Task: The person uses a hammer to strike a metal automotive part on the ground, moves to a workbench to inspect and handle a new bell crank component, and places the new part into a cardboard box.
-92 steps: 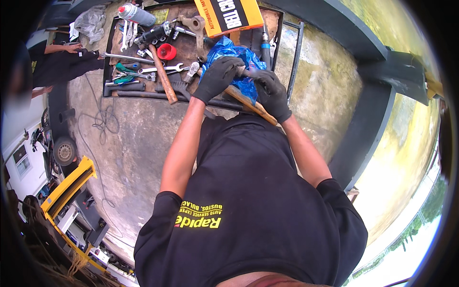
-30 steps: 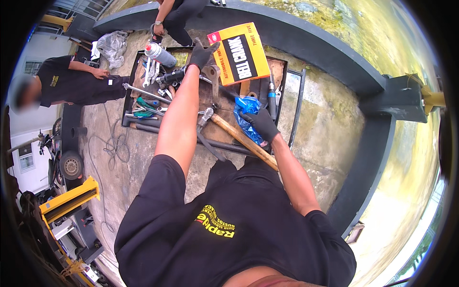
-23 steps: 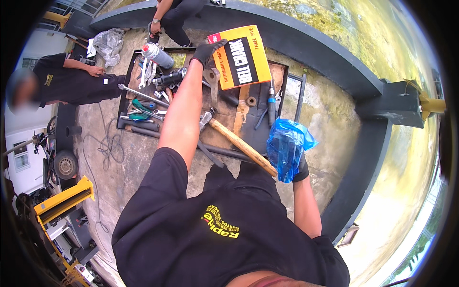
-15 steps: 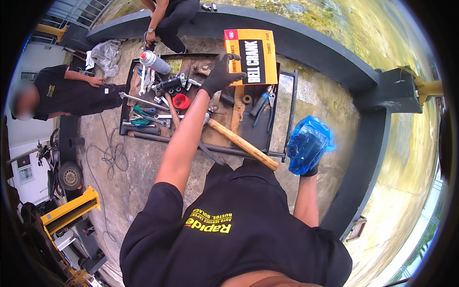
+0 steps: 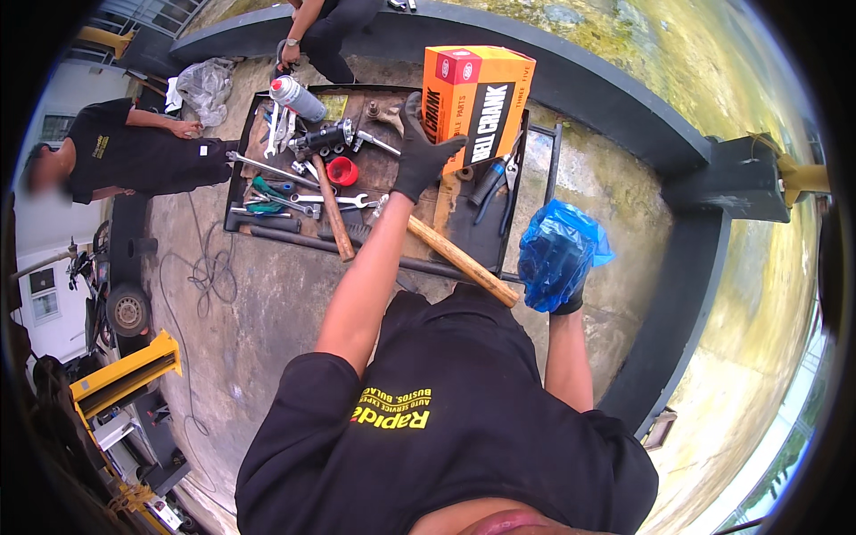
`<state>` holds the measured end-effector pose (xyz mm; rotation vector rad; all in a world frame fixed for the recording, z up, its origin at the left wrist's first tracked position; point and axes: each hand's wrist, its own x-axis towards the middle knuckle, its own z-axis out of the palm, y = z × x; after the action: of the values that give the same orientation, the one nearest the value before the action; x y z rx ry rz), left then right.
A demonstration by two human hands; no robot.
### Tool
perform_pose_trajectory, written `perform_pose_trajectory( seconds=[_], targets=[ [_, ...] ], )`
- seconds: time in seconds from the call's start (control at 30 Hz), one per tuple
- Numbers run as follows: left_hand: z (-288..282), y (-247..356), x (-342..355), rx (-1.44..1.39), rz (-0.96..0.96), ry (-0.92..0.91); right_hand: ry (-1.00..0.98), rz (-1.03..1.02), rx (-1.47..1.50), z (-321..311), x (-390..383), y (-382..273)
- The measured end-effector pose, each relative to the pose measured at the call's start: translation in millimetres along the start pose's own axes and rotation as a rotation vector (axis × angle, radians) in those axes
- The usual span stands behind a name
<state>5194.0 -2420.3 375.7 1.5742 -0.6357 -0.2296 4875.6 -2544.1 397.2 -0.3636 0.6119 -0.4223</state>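
An orange and red cardboard parts box (image 5: pixel 490 111) is tilted above the far right of the tool tray. My left hand (image 5: pixel 423 156), in a black glove, grips it at its near left edge, thumb across the front face. A blue plastic bag (image 5: pixel 560 254) with something dark inside is in my right hand (image 5: pixel 571 301), right of the tray. That glove is mostly hidden behind the bag, and the dark thing's kind cannot be made out. Below my left hand lies a wooden-handled hammer (image 5: pixel 459 260), its handle sticking out over the tray's near edge.
The black-rimmed tray (image 5: pixel 401 264) holds wrenches (image 5: pixel 332 201), a second wooden handle (image 5: pixel 333 214), a red cup (image 5: pixel 341 171), a spray can (image 5: pixel 299 98) and pliers (image 5: pixel 504 192). One person (image 5: pixel 134 156) is at the left, another (image 5: pixel 330 40) beyond the tray. A dark low wall (image 5: pixel 606 102) runs behind.
The box has turned and tipped, so its red end and side now show. My left hand has shifted right with it. The blue bag has moved slightly left and up.
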Motion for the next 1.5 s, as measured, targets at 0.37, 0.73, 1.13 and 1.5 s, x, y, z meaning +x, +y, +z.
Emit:
perform_pose_trajectory(
  seconds=[0.37,0.73,1.13,1.5],
  targets=[
    [-86,26,-183,0.068,-0.218,-0.13,-0.372,-0.001,-0.02,24,56,-5],
    [-132,73,-140,-0.513,-0.461,0.414,-0.724,0.125,0.093,98,61,7],
    [-112,59,-217,-0.456,-1.081,-0.03,-0.447,0.12,0.052,47,34,20],
    [-47,220,-150,0.667,-0.062,-0.172,-0.429,-0.522,-1.12,98,50,76]
  ],
)
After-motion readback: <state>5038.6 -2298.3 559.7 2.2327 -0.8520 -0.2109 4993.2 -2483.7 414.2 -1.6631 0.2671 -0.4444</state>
